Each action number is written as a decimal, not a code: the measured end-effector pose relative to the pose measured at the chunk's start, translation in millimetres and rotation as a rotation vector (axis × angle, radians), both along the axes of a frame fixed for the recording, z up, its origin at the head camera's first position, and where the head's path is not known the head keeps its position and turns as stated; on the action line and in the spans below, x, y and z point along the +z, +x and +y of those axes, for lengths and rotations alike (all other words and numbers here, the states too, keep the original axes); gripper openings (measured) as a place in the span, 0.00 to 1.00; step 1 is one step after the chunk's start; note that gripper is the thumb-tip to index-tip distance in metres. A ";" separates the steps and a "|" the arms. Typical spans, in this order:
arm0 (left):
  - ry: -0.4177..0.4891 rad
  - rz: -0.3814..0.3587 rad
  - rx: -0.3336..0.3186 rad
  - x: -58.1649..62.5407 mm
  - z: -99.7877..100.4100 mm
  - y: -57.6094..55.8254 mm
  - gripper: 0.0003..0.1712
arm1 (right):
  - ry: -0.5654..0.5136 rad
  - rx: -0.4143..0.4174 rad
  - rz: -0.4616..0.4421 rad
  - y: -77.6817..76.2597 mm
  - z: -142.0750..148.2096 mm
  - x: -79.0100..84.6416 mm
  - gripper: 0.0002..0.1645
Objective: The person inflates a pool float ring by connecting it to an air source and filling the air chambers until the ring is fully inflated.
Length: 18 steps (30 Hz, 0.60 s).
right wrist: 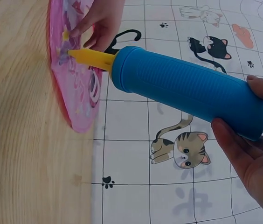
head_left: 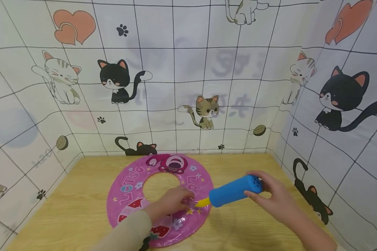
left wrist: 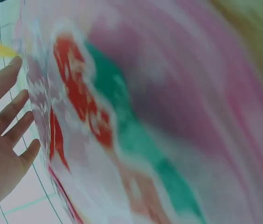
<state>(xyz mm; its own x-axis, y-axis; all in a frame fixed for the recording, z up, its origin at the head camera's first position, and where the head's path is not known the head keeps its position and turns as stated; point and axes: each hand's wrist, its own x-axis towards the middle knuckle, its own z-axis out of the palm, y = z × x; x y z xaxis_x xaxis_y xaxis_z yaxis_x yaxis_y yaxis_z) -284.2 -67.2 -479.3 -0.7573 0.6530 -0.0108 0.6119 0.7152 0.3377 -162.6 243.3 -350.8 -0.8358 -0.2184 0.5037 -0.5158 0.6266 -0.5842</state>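
A pink swim ring [head_left: 116, 188] printed with strawberries and a bear lies on the wooden table. My right hand [head_left: 274, 198] grips the rear end of a blue hand pump [head_left: 232, 191] between thumb and fingers. The pump slants down to the left, its yellow nozzle [right wrist: 92, 58] at the clear valve [right wrist: 64, 57] on the ring. Whether the tip sits inside the valve is hard to tell. My left hand [head_left: 174, 200] rests on the ring beside the nozzle. In the left wrist view its fingers [left wrist: 15, 106] are spread and fairly straight against the ring [left wrist: 178, 74].
The wooden table [head_left: 66, 195] meets a white gridded sheet [head_left: 163, 115] with cartoon cats at the back and sides. Bare tabletop shows left of the ring and under the pump. A dark object [head_left: 145, 243] shows below my left sleeve.
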 end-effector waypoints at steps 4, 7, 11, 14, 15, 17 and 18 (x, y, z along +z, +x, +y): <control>-0.069 0.040 0.013 4.0 -22.1 0.8 0.33 | -0.047 -0.015 -0.046 1.1 9.9 -6.6 0.29; -0.079 0.027 -0.003 4.8 -43.2 1.5 0.40 | -0.066 -0.024 -0.070 1.7 16.5 -11.3 0.29; -0.100 -0.003 -0.027 4.3 -74.6 5.7 0.50 | -0.079 -0.036 -0.091 3.4 21.6 -15.2 0.29; -0.123 -0.035 -0.031 3.2 -95.1 9.9 0.54 | -0.081 -0.045 -0.093 5.1 23.5 -17.2 0.29; -0.131 -0.047 -0.021 2.8 -100.6 11.5 0.54 | -0.079 -0.047 -0.089 5.6 24.1 -17.9 0.29; -0.134 -0.074 0.006 0.7 -109.6 14.4 0.53 | -0.073 -0.052 -0.076 6.1 25.1 -19.3 0.29; -0.134 -0.082 0.021 -0.6 -113.1 16.2 0.52 | -0.072 -0.053 -0.068 6.3 25.7 -20.0 0.29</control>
